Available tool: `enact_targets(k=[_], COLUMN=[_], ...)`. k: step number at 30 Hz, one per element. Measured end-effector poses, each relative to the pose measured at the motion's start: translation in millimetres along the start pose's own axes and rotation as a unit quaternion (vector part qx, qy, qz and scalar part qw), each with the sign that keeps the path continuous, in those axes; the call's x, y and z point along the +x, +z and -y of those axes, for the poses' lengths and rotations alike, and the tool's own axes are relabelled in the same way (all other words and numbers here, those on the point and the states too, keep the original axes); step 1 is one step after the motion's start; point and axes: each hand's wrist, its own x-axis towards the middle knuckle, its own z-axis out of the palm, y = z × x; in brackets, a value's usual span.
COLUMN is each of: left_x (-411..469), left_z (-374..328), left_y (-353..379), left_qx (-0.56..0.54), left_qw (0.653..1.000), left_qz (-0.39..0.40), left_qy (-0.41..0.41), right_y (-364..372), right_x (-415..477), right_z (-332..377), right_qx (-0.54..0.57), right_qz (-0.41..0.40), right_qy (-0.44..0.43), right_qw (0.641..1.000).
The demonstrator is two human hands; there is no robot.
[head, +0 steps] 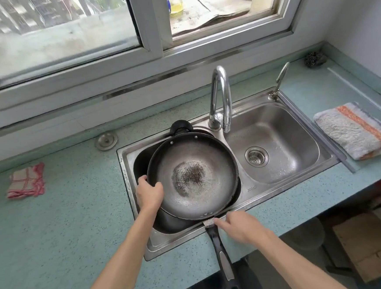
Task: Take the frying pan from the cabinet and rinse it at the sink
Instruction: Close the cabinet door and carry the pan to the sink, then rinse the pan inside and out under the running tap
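A dark round frying pan point(193, 176) with a worn, speckled centre lies over the left basin of the steel double sink point(285, 175). Its black handle point(223, 260) sticks out toward me over the counter's front edge. My left hand point(149, 193) grips the pan's left rim, thumb inside the rim. My right hand point(241, 225) lies beside the base of the handle with its fingers stretched out, fingertips touching the metal joint. The chrome tap point(221, 100) curves over the divider between the basins, and no water is visible.
A second black handle knob point(181, 126) shows behind the pan. A folded striped towel point(355, 131) lies right of the sink, a red checked cloth point(26, 181) on the left counter, a steel scourer point(314, 59) in the back right corner. Windows stand behind the counter.
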Motion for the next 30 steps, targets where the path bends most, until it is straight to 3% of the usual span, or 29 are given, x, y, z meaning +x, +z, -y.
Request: enact_targets(k=[5, 12, 14, 18, 30], left_x=[-31, -77, -83, -85, -60], left_z=[-68, -189, -206, -213, -205], left_y=[-3, 33, 49, 65, 34], left_qx=[-0.020, -0.091, -0.096, -0.090, -0.015], left_qw=[0.989, 0.945, 0.938, 0.942, 0.957], left_qz=[0.001, 0.138, 0.149, 0.089, 0.012], left_qy=[0.150, 0.283, 0.298, 0.310, 0.291], right_y=[-57, -144, -163, -189, -206], right_x=[38, 83, 93, 110, 147], right_z=[-14, -15, -14, -14, -2], right_qx=[-0.005, 0.074, 0.096, 0.140, 0.208], right_qz=[-0.065, -0.127, -0.133, -0.122, -0.081], right_qy=[-0.013, -0.032, -0.029, -0.015, -0.029], right_qw=[0.998, 0.989, 0.986, 0.982, 0.974])
